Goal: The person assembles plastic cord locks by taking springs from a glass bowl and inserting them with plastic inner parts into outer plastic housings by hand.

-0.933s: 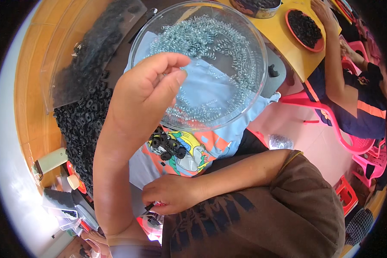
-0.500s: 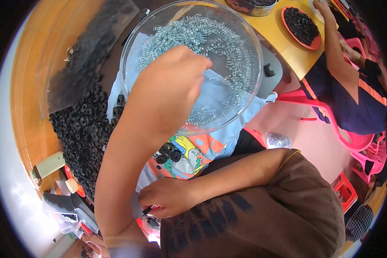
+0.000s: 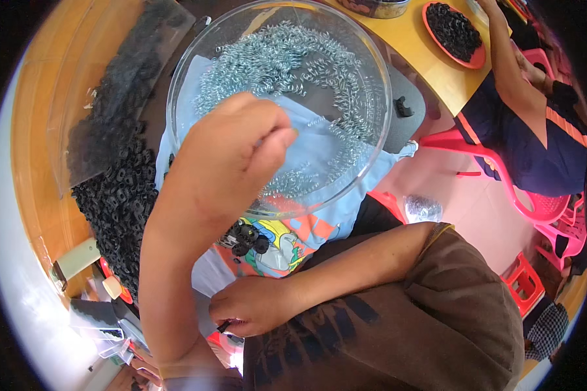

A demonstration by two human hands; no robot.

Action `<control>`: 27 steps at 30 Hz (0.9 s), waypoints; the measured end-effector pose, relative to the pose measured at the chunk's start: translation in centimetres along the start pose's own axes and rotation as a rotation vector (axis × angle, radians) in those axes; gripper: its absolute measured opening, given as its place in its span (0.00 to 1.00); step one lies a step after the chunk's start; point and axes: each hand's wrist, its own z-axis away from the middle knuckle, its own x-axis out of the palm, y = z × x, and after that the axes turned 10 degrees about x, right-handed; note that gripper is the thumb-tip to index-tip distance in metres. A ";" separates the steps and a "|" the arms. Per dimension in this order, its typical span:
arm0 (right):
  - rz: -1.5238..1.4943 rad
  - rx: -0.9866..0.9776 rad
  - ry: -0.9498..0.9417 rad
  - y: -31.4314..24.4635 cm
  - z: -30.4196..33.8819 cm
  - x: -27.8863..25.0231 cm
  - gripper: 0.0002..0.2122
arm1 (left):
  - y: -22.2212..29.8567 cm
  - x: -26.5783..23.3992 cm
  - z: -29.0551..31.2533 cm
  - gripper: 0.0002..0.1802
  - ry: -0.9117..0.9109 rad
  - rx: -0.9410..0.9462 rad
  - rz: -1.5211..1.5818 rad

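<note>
1 clear glass bowl [image 3: 195, 85], 1 orange dish [image 3: 479, 60] of black parts, 2 hands in view, perhaps 3 pink chairs [image 3: 535, 202]; the springs [image 3: 274, 62] are too many to count.

springs [image 3: 287, 58] in bowl [image 3: 372, 150], black parts [image 3: 120, 202] to its left

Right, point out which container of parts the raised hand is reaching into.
The big clear glass bowl of small silver springs: the left hand is over it with fingertips inside. The red dish of black parts sits far off on the yellow table.
</note>
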 end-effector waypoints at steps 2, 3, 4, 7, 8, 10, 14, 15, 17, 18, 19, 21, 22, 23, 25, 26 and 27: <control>-0.010 -0.021 0.011 0.0 0.0 0.0 0.08 | 0.0 -0.2 0.1 0.05 -0.017 -0.034 0.046; -0.009 -0.016 0.006 0.0 0.0 0.0 0.08 | 0.0 -0.2 0.1 0.05 0.026 -0.071 -0.057; -0.008 -0.024 0.003 0.0 0.0 0.0 0.08 | 0.1 -0.1 0.0 0.06 0.067 -0.100 -0.172; -0.003 -0.032 0.030 -0.1 0.1 0.0 0.07 | 0.4 1.0 -0.6 0.06 0.164 0.049 -0.214; -0.004 -0.021 0.029 -0.1 0.1 0.0 0.07 | 0.5 1.4 -0.8 0.06 0.165 0.049 -0.213; 0.003 -0.009 0.024 -0.2 0.2 0.0 0.07 | 0.7 2.0 -1.3 0.06 0.082 0.093 -0.233; 0.017 -0.032 0.065 -0.4 0.1 0.0 0.06 | 0.7 3.1 -2.3 0.05 0.039 0.198 -0.248; -0.008 -0.005 0.060 -0.4 0.1 0.0 0.07 | 0.6 3.3 -2.3 0.06 0.034 0.194 -0.276; -0.034 0.022 0.056 -0.4 0.1 0.1 0.09 | 0.4 3.4 -2.4 0.06 0.028 0.190 -0.303; -0.030 0.023 0.055 -0.4 0.1 0.1 0.09 | 0.4 3.4 -2.3 0.06 0.045 0.194 -0.303; -0.038 0.011 0.061 -0.4 0.1 0.1 0.09 | 0.4 3.3 -2.2 0.06 0.049 0.185 -0.302; -0.032 0.020 0.061 -0.3 0.0 0.2 0.09 | 0.5 3.0 -1.9 0.06 0.078 0.139 -0.305; -0.039 0.017 0.070 -0.3 0.0 0.2 0.09 | 0.7 2.7 -1.7 0.06 0.060 0.045 -0.294; -0.040 0.017 0.070 -0.3 0.0 0.1 0.09 | 1.0 2.3 -1.4 0.06 0.092 0.080 -0.306; 0.019 -0.019 0.053 -0.4 -0.1 0.1 0.06 | 1.6 1.3 -0.6 0.06 0.117 -0.066 -0.112; 0.017 -0.020 0.046 -0.4 -0.2 0.0 0.06 | 2.0 0.8 0.1 0.06 0.120 -0.072 -0.115; 0.012 -0.024 0.061 -0.5 -0.2 -0.1 0.07 | 2.5 0.4 0.9 0.08 0.226 -0.158 0.106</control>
